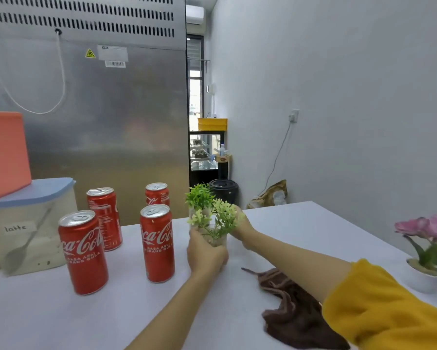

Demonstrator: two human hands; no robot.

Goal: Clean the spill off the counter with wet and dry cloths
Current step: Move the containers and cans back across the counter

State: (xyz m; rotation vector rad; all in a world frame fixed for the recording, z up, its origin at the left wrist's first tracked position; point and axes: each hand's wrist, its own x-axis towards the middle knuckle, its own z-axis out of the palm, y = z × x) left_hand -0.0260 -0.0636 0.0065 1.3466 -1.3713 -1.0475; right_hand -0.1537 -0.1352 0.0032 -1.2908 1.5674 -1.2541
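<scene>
While the left hand (204, 253) wraps around a small clear pot of green plant (212, 218) on the white table (313, 223), the right hand (242, 227) grips a second plant pot just behind it, its fingers mostly hidden by leaves. A brown cloth (293, 314) lies crumpled on the table under the right forearm, nearer the person than both hands and touching neither. Four red cans (156, 243) stand to the left.

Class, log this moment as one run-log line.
left hand: holds plant glass | right hand: holds second plant | cloth: on counter
</scene>
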